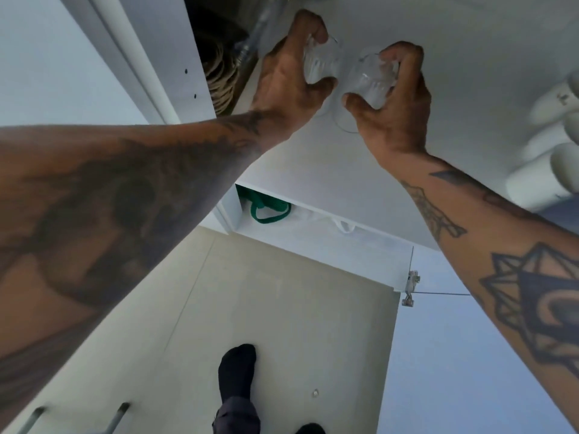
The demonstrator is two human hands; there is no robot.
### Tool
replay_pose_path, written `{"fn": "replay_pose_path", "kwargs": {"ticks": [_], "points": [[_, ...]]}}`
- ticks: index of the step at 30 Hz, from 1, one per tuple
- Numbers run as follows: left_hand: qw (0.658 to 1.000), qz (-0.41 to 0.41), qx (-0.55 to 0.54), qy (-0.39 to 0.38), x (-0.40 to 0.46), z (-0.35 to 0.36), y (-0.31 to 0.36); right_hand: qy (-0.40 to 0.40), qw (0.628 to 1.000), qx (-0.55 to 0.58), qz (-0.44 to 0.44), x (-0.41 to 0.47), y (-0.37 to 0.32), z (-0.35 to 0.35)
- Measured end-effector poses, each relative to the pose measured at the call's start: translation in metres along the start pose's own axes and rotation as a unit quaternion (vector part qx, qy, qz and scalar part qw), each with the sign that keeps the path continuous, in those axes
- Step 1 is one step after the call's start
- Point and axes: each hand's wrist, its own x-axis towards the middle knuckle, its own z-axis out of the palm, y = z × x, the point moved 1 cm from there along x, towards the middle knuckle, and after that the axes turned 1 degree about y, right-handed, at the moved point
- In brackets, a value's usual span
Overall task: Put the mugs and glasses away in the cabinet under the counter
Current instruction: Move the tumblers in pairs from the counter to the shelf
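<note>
At upper centre of the frame, the left hand (pixel 286 78) clasps one glass (pixel 321 62); beside it, the right hand (pixel 396 103) clasps another glass (pixel 374 78), the two touching.

White cabinet (pixel 391 170) all around, pretty washed-out light; pale grey floor (pixel 282 308) below; open door (pixel 470 355) on the right with a metal hinge (pixel 412 285); green bag (pixel 266 208) tucked on the lower shelf; woven stuff (pixel 221 79) stacked in a darker compartment at left.

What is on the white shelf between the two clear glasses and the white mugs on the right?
Nothing: in the head view the white shelf is bare between the clear glasses and white mugs.
</note>
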Motion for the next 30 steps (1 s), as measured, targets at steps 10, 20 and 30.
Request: {"fn": "replay_pose_path", "kwargs": {"ticks": [10, 20, 30], "points": [[0.998, -0.030, -0.005, -0.052, 0.004, 0.012, -0.012, 0.000, 1.000, -0.003, 0.025, -0.002, 0.014, 0.010], [0.989, -0.118, 0.023, -0.087, -0.071, -0.035, 0.018, -0.057, 0.996, -0.033, 0.065, -0.056, -0.021, -0.048], [0.998, 0.000, -0.038, -0.042, -0.147, -0.168, 0.171, -0.083, 0.994, 0.042, 0.066, -0.160, -0.169, -0.172]]}}
